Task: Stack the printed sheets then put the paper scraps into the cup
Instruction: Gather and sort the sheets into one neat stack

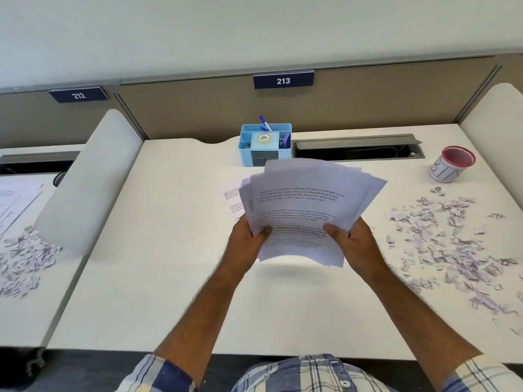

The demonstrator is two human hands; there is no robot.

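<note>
Both hands grip a fanned sheaf of printed sheets [308, 210] just above a white desk [169, 278]: the left hand [249, 239] pinches the near-left edge, thumb on top, and the right hand [353, 241] clasps the near-right edge the same way. The sheaf hangs in front of a blue desk organiser [265, 144], nearer the person, with its far corners splayed out of line and a soft shadow on the desk beneath. At least one more printed page [233, 198] lies flat on the desk, just to the organiser's near-left and partly hidden by the sheaf.

Paper this thin looks light and limp; held only by the near edge, the sheets would droop and slide over one another. Squaring them probably calls for a loose hold on both long sides and a tap of the lower edge on the desk, rather than a hard squeeze that would crease them.

Paper scraps [452, 241] are strewn well to the organiser's right, toward the near side of the desk. A red-rimmed cup [452, 165] stands upright to the organiser's right, beyond the scraps and apart from them. The scraps look featherweight and likely to scatter, so they are better taken by scooping or pinching up small clumps. Whether the cup holds any yet cannot be told.
</note>
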